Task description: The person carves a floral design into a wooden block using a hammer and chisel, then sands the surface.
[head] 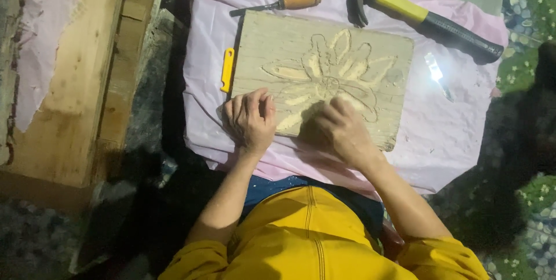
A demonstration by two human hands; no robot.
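Wooden board (pixel 324 77) with carved flower is lying on pink sheet (pixel 440 135), long axis running left-right. Left hand (pixel 252 118) is pressing flat on its near-left corner; right hand (pixel 341 129) is curled closed on carving, contents indiscernible.

hammer head: the hammer (pixel 425 16) is cut off by the top edge above the board (pixel 324 77).
right hand: the right hand (pixel 341 129) hides the board's near carving; anything in its grip is unseen.

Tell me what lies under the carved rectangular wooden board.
A pale pink plastic sheet shows around the carved wooden board. Whatever lies beneath the sheet stays covered. The left hand rests on the board's corner.
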